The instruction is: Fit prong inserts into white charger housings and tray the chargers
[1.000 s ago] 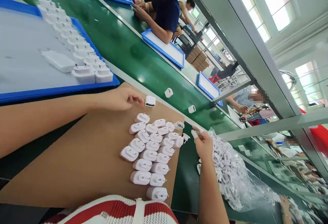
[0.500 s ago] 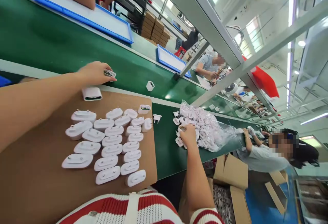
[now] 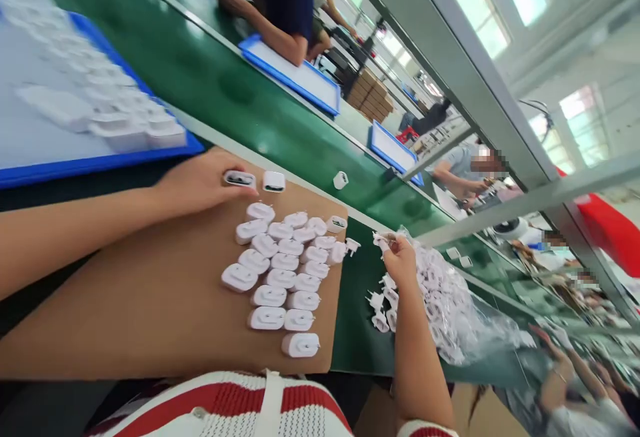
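Observation:
My left hand [image 3: 197, 180] is closed around a white charger housing [image 3: 240, 178], its open end showing dark parts inside. Just right of it another open housing [image 3: 274, 182] stands on the brown board [image 3: 165, 317]. Pinched in the fingers of my right hand [image 3: 401, 260] is a small white plug piece with pins [image 3: 381, 240], held over the green surface beside the bag. Several white chargers with pins [image 3: 284, 262] lie in rows on the board. A single loose plug piece [image 3: 353, 246] lies off the board's right edge, near an open housing [image 3: 337, 224].
A clear plastic bag of plug pieces [image 3: 445, 297] lies right of my right hand, with loose ones spilling out. A blue-rimmed tray [image 3: 100, 160] of white parts is at the left. One housing [image 3: 341, 180] sits on the green belt [image 3: 225, 97]. A metal frame [image 3: 450, 57] slants overhead; co-workers sit beyond.
My right hand has come away from the pile with a plug piece. My left hand has brought the housing back from the belt over the board. The view has swung left, showing the tray.

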The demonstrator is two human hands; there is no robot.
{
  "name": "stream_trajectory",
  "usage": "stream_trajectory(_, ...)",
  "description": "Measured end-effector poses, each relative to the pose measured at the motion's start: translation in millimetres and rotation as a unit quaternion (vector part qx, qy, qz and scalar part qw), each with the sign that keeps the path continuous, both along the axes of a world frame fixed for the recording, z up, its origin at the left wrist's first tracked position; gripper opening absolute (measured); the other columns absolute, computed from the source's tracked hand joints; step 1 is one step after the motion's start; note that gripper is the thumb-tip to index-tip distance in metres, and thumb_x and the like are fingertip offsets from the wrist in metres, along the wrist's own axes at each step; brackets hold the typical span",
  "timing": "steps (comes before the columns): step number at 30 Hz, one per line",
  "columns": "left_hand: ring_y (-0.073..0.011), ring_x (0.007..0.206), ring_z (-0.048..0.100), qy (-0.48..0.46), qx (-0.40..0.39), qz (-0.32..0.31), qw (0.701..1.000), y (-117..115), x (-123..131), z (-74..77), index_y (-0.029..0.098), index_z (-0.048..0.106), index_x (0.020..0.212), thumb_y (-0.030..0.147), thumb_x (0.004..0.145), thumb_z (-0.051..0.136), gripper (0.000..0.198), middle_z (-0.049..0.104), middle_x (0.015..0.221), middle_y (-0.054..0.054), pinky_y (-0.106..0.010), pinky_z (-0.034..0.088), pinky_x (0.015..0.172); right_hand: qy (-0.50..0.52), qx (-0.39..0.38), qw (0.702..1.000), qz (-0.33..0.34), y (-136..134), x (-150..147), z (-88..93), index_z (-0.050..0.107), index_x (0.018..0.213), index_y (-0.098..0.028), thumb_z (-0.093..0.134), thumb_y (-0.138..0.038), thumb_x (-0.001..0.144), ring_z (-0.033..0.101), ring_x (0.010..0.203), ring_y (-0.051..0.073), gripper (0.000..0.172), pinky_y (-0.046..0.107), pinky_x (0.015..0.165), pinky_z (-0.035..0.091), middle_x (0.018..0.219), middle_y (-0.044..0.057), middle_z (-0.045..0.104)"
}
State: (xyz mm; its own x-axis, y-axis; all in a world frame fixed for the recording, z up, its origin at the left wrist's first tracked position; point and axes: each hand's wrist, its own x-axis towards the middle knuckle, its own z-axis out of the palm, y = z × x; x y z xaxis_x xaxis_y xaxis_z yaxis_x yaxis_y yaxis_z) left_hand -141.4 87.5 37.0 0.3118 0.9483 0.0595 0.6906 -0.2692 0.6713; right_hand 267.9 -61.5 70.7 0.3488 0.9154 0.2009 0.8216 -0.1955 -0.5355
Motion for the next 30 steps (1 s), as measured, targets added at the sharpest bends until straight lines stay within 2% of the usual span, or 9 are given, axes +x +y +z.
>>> stream_trajectory(3, -0.0302, 0.112, 0.063, -0.009, 0.055, -0.032, 0.998, -6, 2, -25.0, 0.018, 0.071, 0.104, 0.056, 0.085, 0.060, 0.045, 0.072, 0.115, -0.011, -0.037, 0.047, 0.096, 0.149, 0.004, 0.984, 0.096, 21, -39, 22.4, 0.072, 0.107, -0.022, 0.067, -0.048, 0.083, 0.065, 0.069, 0.020, 0.036, 0.030, 0.059, 0.049, 0.089, 0.006, 0.077)
stream_trajectory(7, -0.0354, 0.115, 0.065, -0.065, 0.050, -0.001, 0.997, -6, 7, -47.3, 0.020, 0.069, 0.104, 0.058, 0.082, 0.058, 0.045, 0.071, 0.120, -0.014, -0.042, 0.050, 0.093, 0.184, -0.039, 0.961, 0.204, 54, -102, 43.4, 0.072, 0.113, -0.023, 0.062, -0.049, 0.085, 0.070, 0.078, 0.019, 0.039, 0.030, 0.068, 0.055, 0.096, 0.005, 0.078)
stream_trajectory(10, -0.0352, 0.120, 0.064, -0.118, 0.022, -0.013, 0.993, -3, 1, -55.8, 0.020, 0.067, 0.120, 0.067, 0.077, 0.064, 0.064, 0.067, 0.134, -0.015, -0.041, 0.052, 0.100, 0.176, -0.051, 0.957, 0.226, 87, -139, 40.5, 0.072, 0.114, -0.020, 0.067, -0.044, 0.081, 0.071, 0.080, 0.018, 0.040, 0.030, 0.073, 0.056, 0.096, 0.004, 0.077)
stream_trajectory(14, -0.0317, 0.113, 0.067, -0.161, -0.024, -0.047, 0.986, 2, -9, -60.2, 0.021, 0.071, 0.120, 0.073, 0.077, 0.064, 0.068, 0.072, 0.123, -0.012, -0.038, 0.054, 0.096, 0.070, -0.101, 0.954, 0.274, 125, -176, 27.5, 0.070, 0.112, -0.020, 0.066, -0.020, 0.078, 0.070, 0.083, 0.015, 0.034, 0.028, 0.080, 0.056, 0.101, 0.003, 0.078)
stream_trajectory(17, -0.0309, 0.109, 0.067, -0.179, -0.003, -0.040, 0.983, 4, -10, -60.5, 0.021, 0.075, 0.109, 0.066, 0.081, 0.061, 0.054, 0.074, 0.112, -0.010, -0.038, 0.053, 0.093, -0.118, -0.116, 0.935, 0.313, 141, -207, 26.1, 0.067, 0.119, -0.022, 0.057, -0.007, 0.081, 0.070, 0.095, 0.018, 0.042, 0.029, 0.084, 0.052, 0.109, 0.003, 0.078)
stream_trajectory(20, -0.0308, 0.105, 0.067, -0.191, 0.016, -0.019, 0.981, 6, -8, -59.6, 0.021, 0.075, 0.103, 0.064, 0.081, 0.062, 0.049, 0.074, 0.105, -0.010, -0.039, 0.051, 0.089, -0.333, -0.129, 0.885, 0.300, 148, -236, 31.4, 0.067, 0.120, -0.023, 0.056, -0.005, 0.084, 0.067, 0.097, 0.023, 0.042, 0.030, 0.079, 0.046, 0.103, 0.006, 0.076)
stream_trajectory(22, -0.0307, 0.100, 0.066, -0.190, 0.016, -0.014, 0.981, 7, -8, -59.2, 0.021, 0.074, 0.095, 0.063, 0.080, 0.063, 0.046, 0.073, 0.099, -0.010, -0.039, 0.050, 0.084, -0.414, -0.133, 0.842, 0.319, 153, -250, 34.7, 0.071, 0.114, -0.023, 0.056, -0.005, 0.087, 0.065, 0.097, 0.025, 0.036, 0.030, 0.076, 0.042, 0.095, 0.007, 0.075)
stream_trajectory(26, -0.0300, 0.091, 0.066, -0.192, 0.015, -0.022, 0.981, 8, -10, -59.9, 0.021, 0.066, 0.077, 0.060, 0.083, 0.062, 0.040, 0.071, 0.088, -0.009, -0.039, 0.047, 0.077, -0.446, -0.151, 0.793, 0.388, 158, -262, 34.7, 0.075, 0.098, -0.022, 0.050, -0.002, 0.089, 0.063, 0.096, 0.023, 0.033, 0.030, 0.070, 0.036, 0.098, 0.008, 0.074)
stream_trajectory(30, -0.0298, 0.092, 0.067, -0.211, 0.010, -0.026, 0.977, 8, -12, -60.4, 0.021, 0.068, 0.078, 0.058, 0.083, 0.063, 0.037, 0.073, 0.088, -0.008, -0.038, 0.047, 0.077, -0.402, -0.147, 0.825, 0.369, 158, -259, 29.3, 0.075, 0.107, -0.022, 0.050, -0.002, 0.086, 0.061, 0.087, 0.020, 0.038, 0.028, 0.066, 0.033, 0.104, 0.005, 0.070)
